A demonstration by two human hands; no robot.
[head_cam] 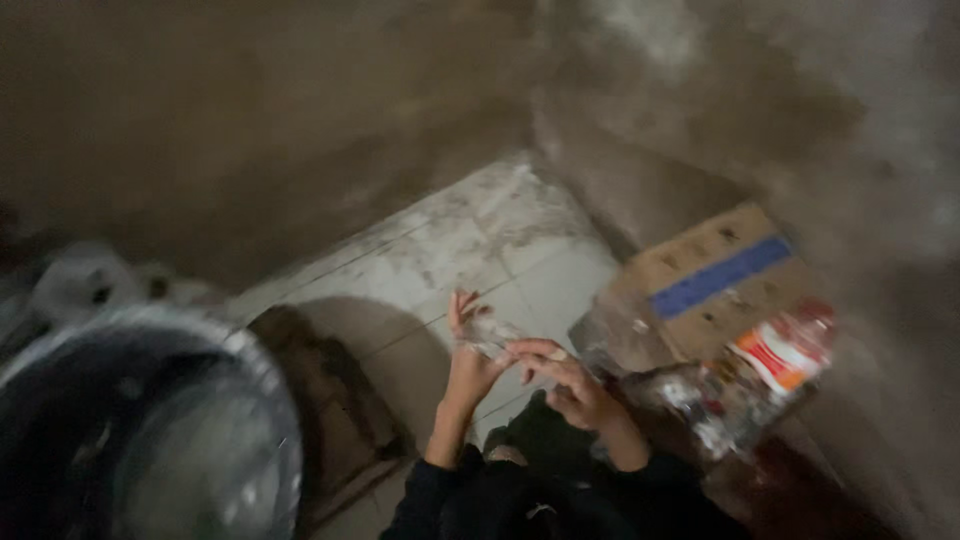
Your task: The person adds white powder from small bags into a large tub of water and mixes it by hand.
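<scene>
Both of my hands meet low in the middle of the blurred view, over a dirty pale tiled floor [480, 250]. My left hand [466, 350] is raised with fingers spread and touches a small crumpled clear wrapper [490, 335]. My right hand [565, 382] pinches the same wrapper from the right side. What is inside the wrapper is too blurred to tell. Dark sleeves cover both forearms.
A flattened cardboard box [705, 275] with a blue stripe leans at the right. A clear plastic bottle [785, 355] with a red and white label lies by it among clear plastic bags [690, 395]. A big round metal basin [140, 430] fills the lower left. Rough walls stand behind.
</scene>
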